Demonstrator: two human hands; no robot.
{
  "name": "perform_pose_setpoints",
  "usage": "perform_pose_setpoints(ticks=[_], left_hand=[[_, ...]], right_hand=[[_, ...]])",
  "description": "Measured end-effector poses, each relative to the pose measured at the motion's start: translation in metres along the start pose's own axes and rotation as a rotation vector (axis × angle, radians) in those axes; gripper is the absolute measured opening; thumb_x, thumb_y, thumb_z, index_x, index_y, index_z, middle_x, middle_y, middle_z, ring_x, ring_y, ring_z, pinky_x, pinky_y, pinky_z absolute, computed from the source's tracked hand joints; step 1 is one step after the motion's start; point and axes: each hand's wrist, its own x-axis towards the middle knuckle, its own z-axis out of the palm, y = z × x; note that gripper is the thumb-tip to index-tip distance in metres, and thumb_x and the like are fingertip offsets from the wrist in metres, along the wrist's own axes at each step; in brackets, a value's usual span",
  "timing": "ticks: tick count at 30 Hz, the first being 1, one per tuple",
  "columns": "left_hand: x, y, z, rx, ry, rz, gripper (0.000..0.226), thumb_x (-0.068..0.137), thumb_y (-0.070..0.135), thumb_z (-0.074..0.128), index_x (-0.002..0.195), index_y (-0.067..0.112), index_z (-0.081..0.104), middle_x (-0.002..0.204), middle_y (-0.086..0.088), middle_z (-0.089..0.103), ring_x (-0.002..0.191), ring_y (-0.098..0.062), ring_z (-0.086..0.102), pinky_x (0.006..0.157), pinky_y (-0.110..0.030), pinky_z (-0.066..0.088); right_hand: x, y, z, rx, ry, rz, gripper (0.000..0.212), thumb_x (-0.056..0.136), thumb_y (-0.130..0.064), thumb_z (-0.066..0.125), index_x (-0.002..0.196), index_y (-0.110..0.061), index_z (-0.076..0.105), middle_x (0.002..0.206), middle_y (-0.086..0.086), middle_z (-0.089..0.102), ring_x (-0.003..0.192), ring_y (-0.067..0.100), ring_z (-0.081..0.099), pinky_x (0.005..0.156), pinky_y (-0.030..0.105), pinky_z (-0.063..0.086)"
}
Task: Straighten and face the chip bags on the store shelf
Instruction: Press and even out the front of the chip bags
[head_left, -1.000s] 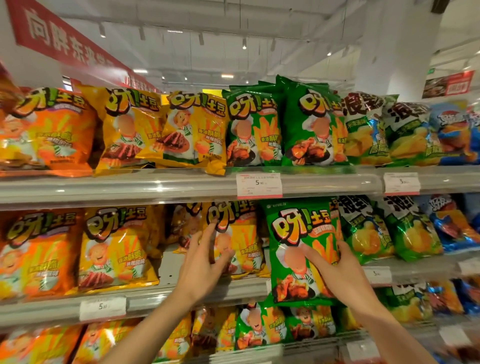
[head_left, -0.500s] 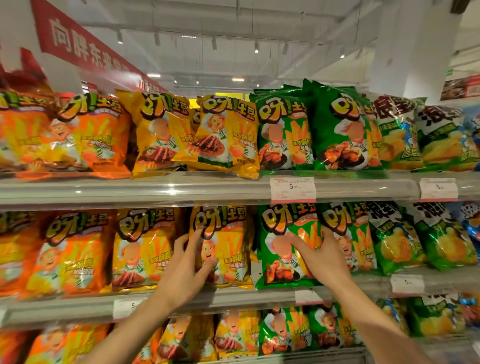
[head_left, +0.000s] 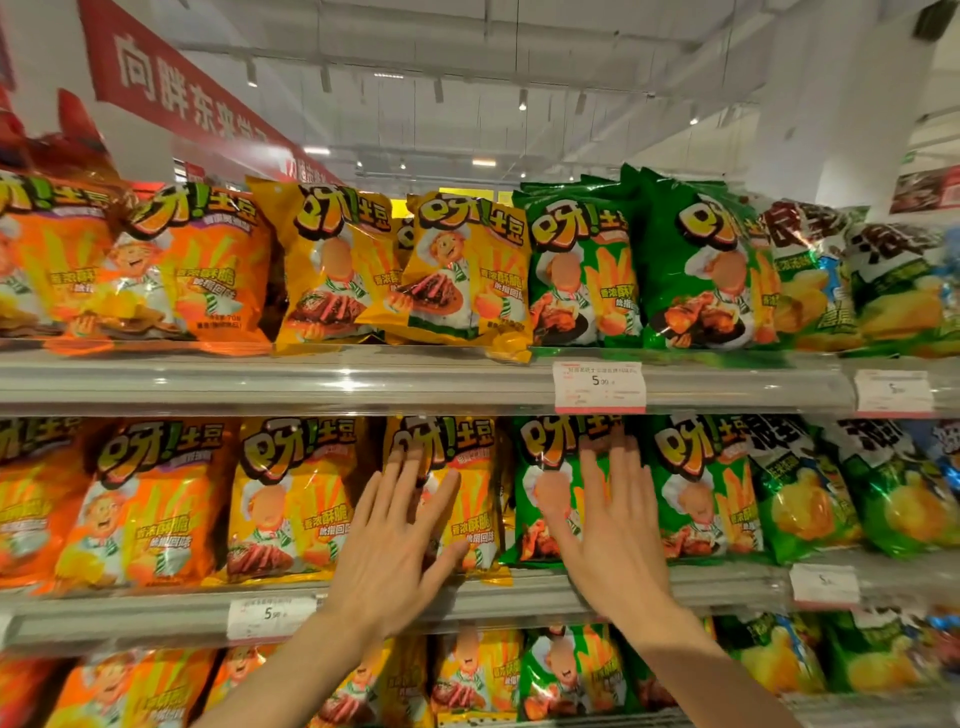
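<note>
A: L hand (head_left: 397, 525) status?
B: Flat, fingers spread wide, palm against the glossy yellow-orange foil chip bag (head_left: 470, 499) on the mid shelf. Gripping nothing.
A: R hand (head_left: 610, 525)?
B: Same: flat and fully spread, pressed on the shiny green foil chip bag (head_left: 545, 488) just beside the yellow one. Nothing held.
A: Bags' pose?
B: Both upright, fronts facing out, bottoms at the grey metal shelf edge (head_left: 519, 597). They stand side by side, touching or nearly, can't tell which.
A: Neighbours?
B: Second green bag (head_left: 701, 493) just right of the R hand, another yellow bag (head_left: 291, 499) left of the L hand. White price tag (head_left: 270, 616) on the rail near the L wrist.
</note>
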Motion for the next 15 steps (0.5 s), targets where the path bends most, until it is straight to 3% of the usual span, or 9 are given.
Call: perform_pose_setpoints(ticks=[2, 5, 8, 15], left_hand=[[0.002, 0.004, 0.004, 0.029, -0.024, 0.006, 0.073, 0.099, 0.068, 0.027, 0.16, 0.032, 0.009, 0.166, -0.015, 0.012, 0.154, -0.033, 0.006, 0.12, -0.048, 0.012], [0.004, 0.006, 0.008, 0.047, -0.038, -0.008, 0.073, 0.1, 0.067, 0.026, 0.16, 0.029, 0.011, 0.163, -0.018, 0.019, 0.152, -0.036, 0.011, 0.118, -0.05, 0.014], [0.004, 0.008, 0.011, 0.059, -0.052, -0.02, 0.074, 0.1, 0.067, 0.024, 0.16, 0.029, 0.006, 0.164, -0.019, 0.014, 0.153, -0.037, 0.006, 0.119, -0.051, 0.014], [0.007, 0.016, 0.018, 0.069, -0.044, -0.034, 0.075, 0.1, 0.066, 0.028, 0.161, 0.027, 0.006, 0.166, -0.016, 0.002, 0.154, -0.032, -0.002, 0.119, -0.052, 0.013]], right_hand=[[-0.003, 0.0, 0.011, -0.039, -0.061, -0.051, 0.079, 0.098, -0.069, 0.018, 0.156, -0.016, 0.021, 0.162, 0.022, 0.015, 0.152, 0.035, 0.002, 0.122, 0.051, 0.003], [0.002, 0.011, 0.018, -0.099, -0.125, -0.09, 0.079, 0.097, -0.07, 0.02, 0.156, -0.017, 0.023, 0.162, 0.02, 0.018, 0.152, 0.036, 0.003, 0.12, 0.054, 0.006], [0.005, 0.022, 0.016, -0.169, -0.174, -0.125, 0.076, 0.097, -0.07, 0.019, 0.155, -0.02, 0.024, 0.16, 0.019, 0.026, 0.151, 0.036, 0.012, 0.118, 0.056, 0.014], [0.005, 0.013, 0.014, -0.168, -0.159, -0.15, 0.082, 0.095, -0.072, 0.025, 0.156, -0.017, 0.024, 0.159, 0.021, 0.026, 0.15, 0.038, 0.016, 0.119, 0.06, 0.014]])
